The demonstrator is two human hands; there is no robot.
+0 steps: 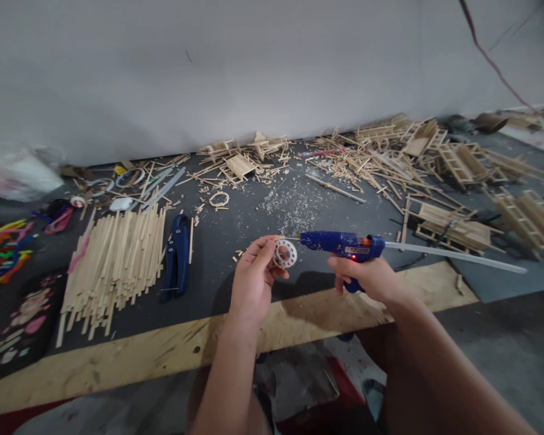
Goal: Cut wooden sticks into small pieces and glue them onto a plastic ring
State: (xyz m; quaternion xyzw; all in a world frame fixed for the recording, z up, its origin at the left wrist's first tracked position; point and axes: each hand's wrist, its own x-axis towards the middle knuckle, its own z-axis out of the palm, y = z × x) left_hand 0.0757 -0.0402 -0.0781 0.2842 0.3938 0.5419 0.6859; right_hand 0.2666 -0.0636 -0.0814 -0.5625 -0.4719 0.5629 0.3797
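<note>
Between thumb and fingers, my left hand [256,266] pinches a small white ring with round holes [285,254], held up above the table's front part. My right hand [367,275] is wrapped round the grip of a blue hot glue gun [329,241]. Its nozzle points left and reaches the ring's upper edge; whether it touches cannot be made out. A long translucent glue stick [453,255] sticks out of the gun's back end, and a small red light glows on its side.
Left of my hands lie blue cutters [178,257] and a pile of thin wooden sticks [118,260]. A small stick ring [219,199] lies farther back. Stick-built pieces [462,163] and loose sticks [362,166] crowd the back right. Colourful strips [9,254] lie far left.
</note>
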